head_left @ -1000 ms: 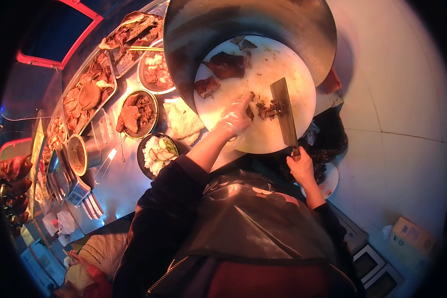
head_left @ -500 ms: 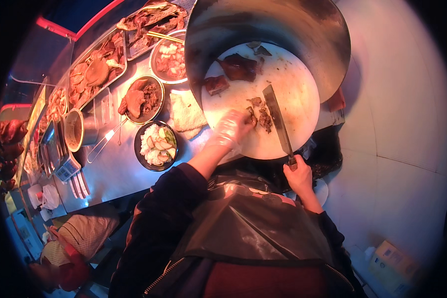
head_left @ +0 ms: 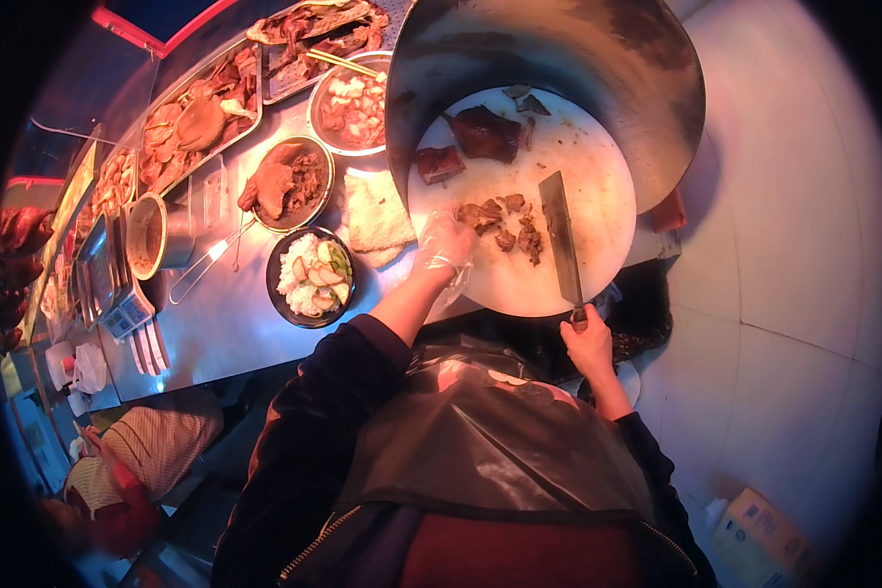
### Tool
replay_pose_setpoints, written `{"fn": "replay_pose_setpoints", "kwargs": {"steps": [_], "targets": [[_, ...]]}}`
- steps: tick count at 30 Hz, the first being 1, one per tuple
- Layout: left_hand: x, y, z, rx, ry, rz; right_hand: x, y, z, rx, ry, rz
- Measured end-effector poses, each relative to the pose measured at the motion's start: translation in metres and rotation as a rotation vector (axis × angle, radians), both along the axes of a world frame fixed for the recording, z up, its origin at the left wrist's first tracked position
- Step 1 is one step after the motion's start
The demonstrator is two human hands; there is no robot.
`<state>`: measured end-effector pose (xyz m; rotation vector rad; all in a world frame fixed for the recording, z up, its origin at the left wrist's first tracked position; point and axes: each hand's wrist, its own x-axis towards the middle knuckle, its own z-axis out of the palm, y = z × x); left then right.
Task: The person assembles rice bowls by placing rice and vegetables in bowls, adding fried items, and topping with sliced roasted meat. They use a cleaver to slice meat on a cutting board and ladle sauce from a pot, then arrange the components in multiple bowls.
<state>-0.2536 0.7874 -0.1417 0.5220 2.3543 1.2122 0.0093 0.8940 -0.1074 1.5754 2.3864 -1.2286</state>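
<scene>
While the gloved left hand (head_left: 445,245) is resting half-curled by the chopped meat (head_left: 505,225) just to its right, the right hand (head_left: 588,343) is gripping the cleaver (head_left: 561,240), blade lying flat on the round board (head_left: 598,167) ahead of it

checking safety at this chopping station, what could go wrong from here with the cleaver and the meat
The left hand, in a thin clear glove, steadies the chopped meat close beside the cleaver held by the right hand; a slip could likely catch the fingers.

The round chopping board seems to overhang the counter edge near the person, so hard chops might tip or shift it.

Pieces could scatter off the board toward the bowl of rice or the floor.
</scene>
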Motion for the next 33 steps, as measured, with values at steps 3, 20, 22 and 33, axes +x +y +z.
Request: {"fn": "replay_pose_setpoints", "kwargs": {"steps": [3, 20, 22, 33], "targets": [[0.0, 0.014, 0.009, -0.078, 0.116, -0.12, -0.001, 0.003, 0.0, -0.011, -0.01, -0.002], [0.006, -0.009, 0.019, -0.169, 0.199, -0.282, -0.017, -0.036, 0.008, 0.158, -0.06, 0.075], [0.011, 0.0, 0.024, -0.333, -0.032, -0.406, -0.02, -0.052, 0.003, 0.026, 0.006, -0.023], [-0.002, -0.047, -0.032, 0.263, -0.379, 0.077, -0.024, -0.033, 0.042, 0.169, 0.264, 0.087]]}}
